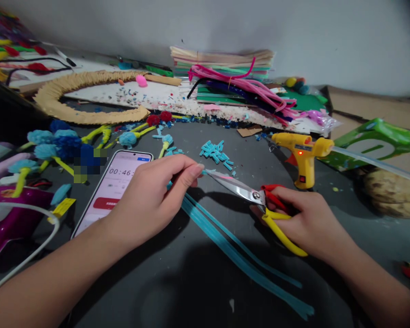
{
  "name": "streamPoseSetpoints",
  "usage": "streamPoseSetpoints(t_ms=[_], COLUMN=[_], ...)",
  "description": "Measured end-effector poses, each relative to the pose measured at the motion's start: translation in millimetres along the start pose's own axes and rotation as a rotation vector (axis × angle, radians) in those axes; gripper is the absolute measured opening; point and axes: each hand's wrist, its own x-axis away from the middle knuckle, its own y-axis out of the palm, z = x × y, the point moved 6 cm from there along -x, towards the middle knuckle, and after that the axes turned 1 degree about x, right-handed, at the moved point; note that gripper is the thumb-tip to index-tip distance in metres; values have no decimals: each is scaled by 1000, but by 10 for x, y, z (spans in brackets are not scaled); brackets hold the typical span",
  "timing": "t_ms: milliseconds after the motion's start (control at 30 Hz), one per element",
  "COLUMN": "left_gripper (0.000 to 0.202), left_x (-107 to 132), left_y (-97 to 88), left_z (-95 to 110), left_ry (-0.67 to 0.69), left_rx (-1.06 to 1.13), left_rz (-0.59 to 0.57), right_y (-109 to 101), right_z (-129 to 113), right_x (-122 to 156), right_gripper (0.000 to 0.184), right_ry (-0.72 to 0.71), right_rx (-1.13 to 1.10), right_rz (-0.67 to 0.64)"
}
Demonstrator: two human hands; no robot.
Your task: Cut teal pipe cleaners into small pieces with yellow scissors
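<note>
Between the pinched thumb and fingers of my left hand (160, 187) are light-blue pipe cleaners; a tip shows at the fingertips. Long light-blue pipe cleaners (232, 241) trail from beneath that hand toward the lower right, though my palm hides how they join the pinch. My right hand (307, 218) grips scissors (246, 192) with one red and one yellow handle. Their blade tips reach the pipe cleaner end beside my left fingertips. Behind the blades lies a small pile of cut light-blue pieces (215, 152).
A phone (123, 175) with a running timer lies left, partly under my left arm. Fuzzy blue flowers (59, 139) stand farther left. A yellow glue gun (302, 157), its light red, stands right, near a green packet (372, 143). Pink pipe cleaners (239, 82) and a tan ring (51, 95) lie behind.
</note>
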Motion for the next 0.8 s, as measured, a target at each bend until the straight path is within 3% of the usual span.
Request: streamPoseSetpoints(t_ms=[300, 800], left_gripper=[31, 36], left_x=[5, -4], left_y=[8, 41], left_z=[12, -14], left_ry=[-12, -21], left_rx=[28, 8], left_rz=[6, -5], right_y=[-18, 35], right_z=[-33, 39], right_x=[-5, 26], right_gripper=[28, 17], right_ry=[41, 8], right_rx=[-11, 15], right_rz=[0, -19])
